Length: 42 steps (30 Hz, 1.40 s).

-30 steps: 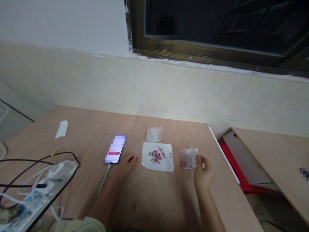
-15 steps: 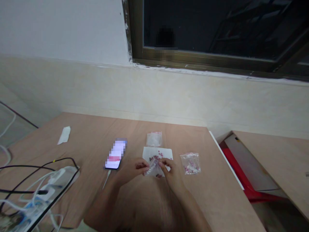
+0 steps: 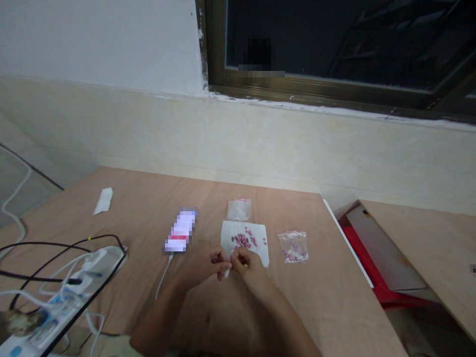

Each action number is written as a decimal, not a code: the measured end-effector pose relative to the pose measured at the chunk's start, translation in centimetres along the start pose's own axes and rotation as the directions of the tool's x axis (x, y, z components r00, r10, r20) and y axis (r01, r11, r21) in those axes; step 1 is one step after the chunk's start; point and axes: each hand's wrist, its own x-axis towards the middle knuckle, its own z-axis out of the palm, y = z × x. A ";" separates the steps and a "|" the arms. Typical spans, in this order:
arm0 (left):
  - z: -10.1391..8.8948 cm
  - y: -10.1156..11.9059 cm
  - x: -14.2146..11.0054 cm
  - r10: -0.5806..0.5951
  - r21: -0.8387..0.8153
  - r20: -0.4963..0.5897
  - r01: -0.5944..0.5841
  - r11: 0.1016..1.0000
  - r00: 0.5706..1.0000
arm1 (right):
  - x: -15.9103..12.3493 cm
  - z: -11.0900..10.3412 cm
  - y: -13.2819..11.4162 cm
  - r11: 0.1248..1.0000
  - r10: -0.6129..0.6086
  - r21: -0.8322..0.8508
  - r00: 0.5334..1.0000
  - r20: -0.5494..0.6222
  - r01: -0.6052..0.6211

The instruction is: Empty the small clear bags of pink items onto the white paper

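Phone [image 3: 181,231] screen pixelated, unreadable; left hand [image 3: 199,268], right hand [image 3: 248,271] meeting over paper [image 3: 228,239].

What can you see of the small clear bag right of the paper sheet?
The small clear plastic bag lies flat on the wooden tabletop, just right of the white paper sheet. Its thin film looks glossy and crinkled. Small pink pellets sit inside, mostly toward its lower end. Whether it is sealed cannot be told. Only the tabletop touches it.
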 end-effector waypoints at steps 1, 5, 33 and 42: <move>0.0 -0.2 -0.1 0.005 0.009 -0.009 -0.005 1.000 1.000 | -0.1 0.1 0.0 1.000 0.013 -0.001 1.000 -0.010 -0.013; -0.4 -0.6 -0.3 0.021 0.066 -0.149 -0.011 0.998 0.989 | -0.5 0.1 0.4 0.996 0.064 -0.055 0.991 -0.114 -0.071; -2.6 -5.7 2.2 -0.019 0.083 -0.318 0.048 0.995 0.948 | 1.9 0.8 6.1 0.924 0.251 0.339 0.951 -0.183 -0.179; -2.2 -6.2 2.6 -0.084 -0.088 -0.373 0.055 0.995 0.924 | 1.8 0.6 7.9 0.989 0.148 0.048 0.944 -0.295 -0.141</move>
